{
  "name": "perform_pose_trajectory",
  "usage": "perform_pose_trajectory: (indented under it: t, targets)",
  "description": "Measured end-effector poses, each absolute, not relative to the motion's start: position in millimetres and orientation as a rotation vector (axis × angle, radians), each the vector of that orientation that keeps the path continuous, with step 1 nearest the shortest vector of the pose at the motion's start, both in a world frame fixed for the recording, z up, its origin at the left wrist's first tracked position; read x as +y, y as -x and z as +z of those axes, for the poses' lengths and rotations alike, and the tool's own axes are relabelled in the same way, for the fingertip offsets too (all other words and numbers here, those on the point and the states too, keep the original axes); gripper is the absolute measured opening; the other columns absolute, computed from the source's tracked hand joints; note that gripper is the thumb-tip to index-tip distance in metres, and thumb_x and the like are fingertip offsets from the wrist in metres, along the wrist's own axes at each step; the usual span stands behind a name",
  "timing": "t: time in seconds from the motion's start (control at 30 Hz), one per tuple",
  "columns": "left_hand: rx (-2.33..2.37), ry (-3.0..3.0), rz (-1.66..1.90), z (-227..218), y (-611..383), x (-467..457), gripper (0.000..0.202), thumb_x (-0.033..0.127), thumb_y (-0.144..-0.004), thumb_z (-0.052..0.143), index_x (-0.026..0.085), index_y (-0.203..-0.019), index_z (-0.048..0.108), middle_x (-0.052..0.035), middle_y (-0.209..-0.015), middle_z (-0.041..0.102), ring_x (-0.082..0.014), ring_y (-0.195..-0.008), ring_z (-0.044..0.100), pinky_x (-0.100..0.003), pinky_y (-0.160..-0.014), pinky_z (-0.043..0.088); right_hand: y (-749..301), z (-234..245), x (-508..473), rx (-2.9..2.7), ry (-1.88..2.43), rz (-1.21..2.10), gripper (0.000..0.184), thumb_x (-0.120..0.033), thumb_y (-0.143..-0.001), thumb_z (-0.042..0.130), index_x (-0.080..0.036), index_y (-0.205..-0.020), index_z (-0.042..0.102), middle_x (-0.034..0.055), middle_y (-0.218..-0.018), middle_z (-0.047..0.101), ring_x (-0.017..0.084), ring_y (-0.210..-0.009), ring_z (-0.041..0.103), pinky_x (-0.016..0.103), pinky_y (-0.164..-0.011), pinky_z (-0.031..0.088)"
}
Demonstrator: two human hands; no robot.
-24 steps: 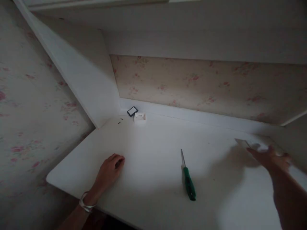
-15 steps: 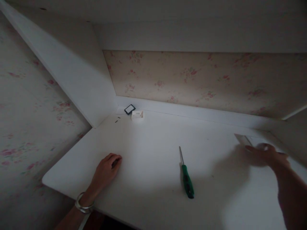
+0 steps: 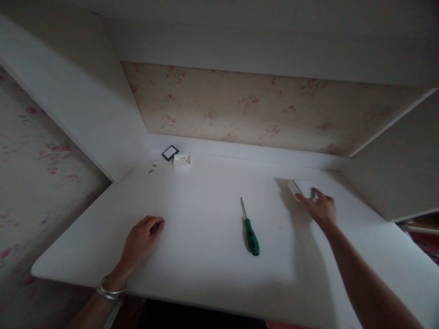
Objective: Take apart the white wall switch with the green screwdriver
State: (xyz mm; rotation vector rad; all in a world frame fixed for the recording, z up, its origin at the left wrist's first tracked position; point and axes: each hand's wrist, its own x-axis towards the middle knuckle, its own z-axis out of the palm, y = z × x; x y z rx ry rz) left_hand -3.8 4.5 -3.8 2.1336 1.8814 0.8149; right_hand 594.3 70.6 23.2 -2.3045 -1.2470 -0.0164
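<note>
My right hand (image 3: 320, 206) grips a flat white rectangular box-like piece (image 3: 303, 186) between thumb and fingers, at the right back of the white desk. A thin dark line crosses that piece near its left end; its exact kind is unclear. At the left front, my left hand (image 3: 141, 237) rests on the desktop with its fingers curled in, and nothing shows in them. Between the hands lies a screwdriver (image 3: 251, 235) with a green handle, its metal shaft pointing toward the back.
At the back left are a small white open-topped case (image 3: 181, 160), a dark-framed flat panel (image 3: 170, 152) and two small dark sticks (image 3: 152, 168). A side panel (image 3: 113, 123) bounds the desk (image 3: 212, 201) at left, and a shelf (image 3: 240, 45) overhangs it.
My right hand has brought the white piece leftward, closer to the screwdriver. The view has turned somewhat to the right. My left hand stays curled on the desktop.
</note>
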Motion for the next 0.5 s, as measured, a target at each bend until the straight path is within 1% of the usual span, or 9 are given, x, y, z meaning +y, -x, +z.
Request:
perform_pose_trajectory:
  t: [0.07, 0.13, 0.17, 0.23, 0.3, 0.37, 0.43, 0.5]
  targets:
    - [1.837, -2.105, 0.863, -2, -3, 3, 0.024, 0.041, -0.092, 0.049, 0.023, -0.094, 0.066, -0.0029, -0.097, 0.069, -0.0201, -0.084, 0.067, -0.034, -0.08, 0.055, -557, 31, 55, -1.26, 2.224, 0.094, 0.083, -0.068, -0.07, 0.063, -0.017, -0.136, 0.056, 0.0178, -0.118, 0.054, 0.029, -0.098, 0.061, 0.042, -0.089, 0.048]
    - [1.729, -2.094, 0.911, 4, -18, 1, 0.026, 0.041, -0.093, 0.048, 0.022, -0.099, 0.064, -0.0045, -0.102, 0.067, -0.0193, -0.084, 0.066, -0.033, -0.079, 0.056, -516, 39, 39, -1.293, 2.107, 0.174, 0.082, -0.066, -0.068, 0.067, -0.018, -0.135, 0.057, 0.0166, -0.123, 0.051, 0.028, -0.102, 0.061, 0.042, -0.094, 0.048]
    - [1.659, -2.104, 0.922, 8, -29, 0, 0.027, 0.041, -0.093, 0.048, 0.022, -0.104, 0.063, -0.0057, -0.107, 0.065, -0.0198, -0.089, 0.066, -0.033, -0.082, 0.056, -494, 42, 30, -1.3, 2.033, 0.22, 0.081, -0.065, -0.067, 0.069, -0.02, -0.134, 0.058, 0.0154, -0.126, 0.049, 0.027, -0.1, 0.062, 0.041, -0.093, 0.05]
    - [1.514, -2.16, 0.909, 17, -53, -3, 0.031, 0.041, -0.093, 0.051, 0.022, -0.117, 0.059, -0.0076, -0.119, 0.061, -0.0221, -0.106, 0.063, -0.038, -0.096, 0.051, -451, 46, 13, -1.321, 1.895, 0.309, 0.078, -0.063, -0.067, 0.07, -0.023, -0.133, 0.058, 0.0125, -0.127, 0.048, 0.025, -0.099, 0.063, 0.041, -0.091, 0.053]
    - [1.377, -2.184, 0.875, 26, -78, -4, 0.046, 0.043, -0.091, 0.056, 0.024, -0.133, 0.049, -0.0094, -0.135, 0.052, -0.0242, -0.121, 0.055, -0.041, -0.105, 0.046, -409, 49, -2, -1.342, 1.778, 0.379, 0.074, -0.061, -0.069, 0.071, -0.025, -0.133, 0.058, 0.0115, -0.129, 0.047, 0.025, -0.099, 0.063, 0.043, -0.091, 0.055]
    - [1.279, -2.199, 0.811, 30, -99, -2, 0.069, 0.046, -0.085, 0.064, 0.025, -0.145, 0.035, -0.0111, -0.147, 0.041, -0.0278, -0.133, 0.045, -0.044, -0.111, 0.04, -370, 50, -15, -1.375, 1.71, 0.43, 0.072, -0.059, -0.07, 0.072, -0.028, -0.134, 0.057, 0.0108, -0.129, 0.047, 0.026, -0.1, 0.063, 0.044, -0.089, 0.056]
    - [1.237, -2.198, 0.787, 30, -114, 2, 0.089, 0.049, -0.078, 0.072, 0.021, -0.149, 0.027, -0.0144, -0.152, 0.034, -0.032, -0.14, 0.034, -0.048, -0.114, 0.034, -337, 50, -24, -1.4, 1.681, 0.466, 0.072, -0.059, -0.071, 0.072, -0.029, -0.134, 0.056, 0.0105, -0.128, 0.048, 0.027, -0.099, 0.063, 0.045, -0.089, 0.056]
    - [1.234, -2.173, 0.813, 25, -123, 8, 0.1, 0.048, -0.072, 0.077, 0.018, -0.15, 0.022, -0.0175, -0.152, 0.032, -0.0341, -0.141, 0.031, -0.05, -0.115, 0.032, -311, 47, -30, -1.402, 1.678, 0.491, 0.072, -0.06, -0.072, 0.071, -0.03, -0.136, 0.054, 0.0112, -0.129, 0.047, 0.029, -0.1, 0.063, 0.047, -0.089, 0.056]
